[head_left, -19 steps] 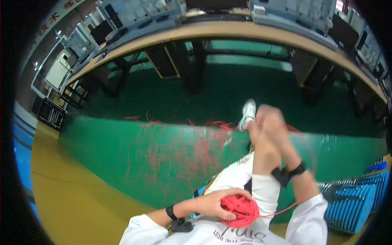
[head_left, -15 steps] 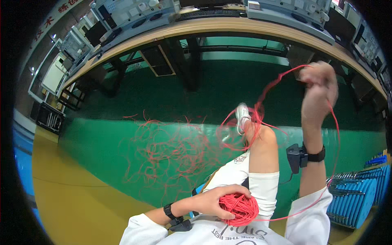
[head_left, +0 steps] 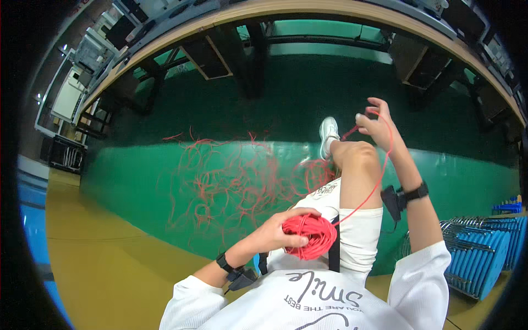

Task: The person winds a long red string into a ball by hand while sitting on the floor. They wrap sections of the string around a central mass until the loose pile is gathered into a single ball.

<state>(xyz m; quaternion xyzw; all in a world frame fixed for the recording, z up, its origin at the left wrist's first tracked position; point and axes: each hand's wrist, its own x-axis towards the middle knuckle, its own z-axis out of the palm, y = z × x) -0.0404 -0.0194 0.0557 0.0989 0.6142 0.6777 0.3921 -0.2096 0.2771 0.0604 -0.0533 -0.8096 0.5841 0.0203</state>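
Note:
A wound ball of red cord sits in my left hand, above my lap. Its thumb lies across the front and the fingers wrap round the far side. From the ball one strand of cord curves up to my right hand, raised above my right knee. There the strand passes loosely through partly curled fingers, thumb and forefinger somewhat apart. Below that hand the cord continues down behind my leg. A loose tangle of red cord spreads over the green floor to the left, reaching my white shoe.
A long wooden-edged bench curves across the far side, with dark computer cases beneath it. Folded blue chairs are stacked at the right. Black straps with small devices circle both wrists. The green floor meets yellow flooring at the left.
My right hand has come down and inward from the upper right, and its fingers have loosened. My left hand has lifted the ball slightly. The view has tilted down.

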